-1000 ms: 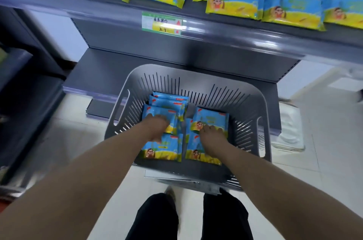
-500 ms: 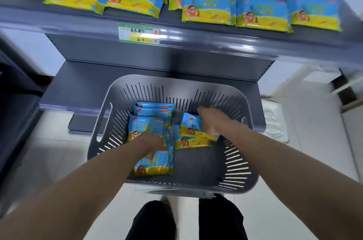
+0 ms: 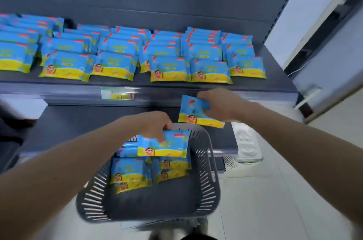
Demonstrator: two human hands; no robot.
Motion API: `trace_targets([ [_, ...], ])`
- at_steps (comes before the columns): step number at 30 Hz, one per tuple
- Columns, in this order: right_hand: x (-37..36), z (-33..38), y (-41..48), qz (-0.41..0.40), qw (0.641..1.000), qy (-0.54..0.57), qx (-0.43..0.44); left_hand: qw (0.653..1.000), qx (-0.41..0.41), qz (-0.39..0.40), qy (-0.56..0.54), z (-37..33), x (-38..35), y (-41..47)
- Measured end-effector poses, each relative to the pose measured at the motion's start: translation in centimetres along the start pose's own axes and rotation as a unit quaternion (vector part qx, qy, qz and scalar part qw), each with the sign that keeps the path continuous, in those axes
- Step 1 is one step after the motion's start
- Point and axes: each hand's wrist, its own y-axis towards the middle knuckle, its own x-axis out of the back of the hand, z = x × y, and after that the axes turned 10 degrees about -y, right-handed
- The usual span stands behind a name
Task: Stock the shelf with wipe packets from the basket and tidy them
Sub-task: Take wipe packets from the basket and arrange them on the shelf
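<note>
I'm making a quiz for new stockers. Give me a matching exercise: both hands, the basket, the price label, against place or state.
1 left hand
2 right hand
3 basket
4 price label

A on the shelf front edge
B grips the lower packet over the basket
C grips the upper packet near the shelf
D has loose packets inside

Pairs: 1-B, 2-C, 3-D, 4-A

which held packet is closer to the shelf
The packet in the right hand: it is by the shelf rail, while the packet in the left hand hangs over the basket.

Packets are sitting in rows on the shelf; the basket is sitting below, holding more.
</note>
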Motion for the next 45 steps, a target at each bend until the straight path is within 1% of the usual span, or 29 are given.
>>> trace_targets([
  [3, 4.1, -4.4, -0.8, -0.039, 0.997, -0.021, -0.056, 0.997, -0.054, -0.042, -0.019, -4.3, 4.4, -0.2],
  [6, 7.0, -9.4, -1.3, -0.071, 0.989, -0.023, -0.128, 0.987, -0.107, -0.116, -0.020, -8.4, 7.8, 0.0],
  [9, 7.2, -14.3, -0.9, -0.079, 0.980, -0.032, -0.181, 0.973, -0.134, -0.184, -0.043, -11.5, 9.8, 1.2],
  [11, 6.1, -16.7, -0.3, -0.059, 0.979, -0.025, -0.195, 0.968, -0.138, -0.200, -0.057, -12.9, 10.7, 2.2],
  [14, 4.2, -18.9, 1.3, -0.019, 0.984, -0.007, -0.179, 0.970, -0.125, -0.201, -0.058, -14.2, 11.4, 3.9],
  [19, 3.2, -20.9, 5.4, -0.009, 0.991, 0.006, -0.133, 0.970, -0.095, -0.209, -0.073, -14.7, 12.2, 5.9],
  [23, 3.2, -22.5, 8.5, -0.015, 0.995, -0.044, -0.085, 0.963, -0.066, -0.236, -0.112, -14.5, 13.0, 6.9],
  [26, 3.4, -23.5, 10.8, -0.022, 0.996, -0.060, -0.067, 0.961, -0.053, -0.238, -0.128, -14.7, 13.4, 7.7],
  [31, 3.5, -24.8, 13.2, -0.063, 0.997, -0.021, -0.028, 0.953, -0.044, -0.252, -0.161, -16.1, 13.7, 9.4],
  [34, 3.4, -25.6, 13.3, -0.079, 0.997, 0.024, -0.012, 0.957, -0.050, -0.240, -0.156, -17.8, 14.0, 11.1],
  [36, 3.5, -26.4, 12.8, -0.087, 0.995, 0.055, -0.014, 0.962, -0.061, -0.230, -0.135, -19.1, 14.1, 12.6],
  [38, 3.7, -27.4, 12.2, -0.116, 0.989, 0.088, -0.028, 0.967, -0.067, -0.223, -0.102, -20.5, 14.1, 14.3],
  [41, 4.0, -28.9, 10.5, -0.179, 0.969, 0.158, -0.069, 0.971, -0.076, -0.216, -0.063, -22.2, 14.2, 17.0],
  [43, 4.1, -29.4, 9.2, -0.207, 0.957, 0.177, -0.099, 0.973, -0.079, -0.217, -0.027, -22.8, 14.1, 18.7],
  [45, 4.3, -29.4, 7.8, -0.224, 0.950, 0.189, -0.110, 0.974, -0.072, -0.215, 0.004, -22.7, 14.2, 20.3],
])
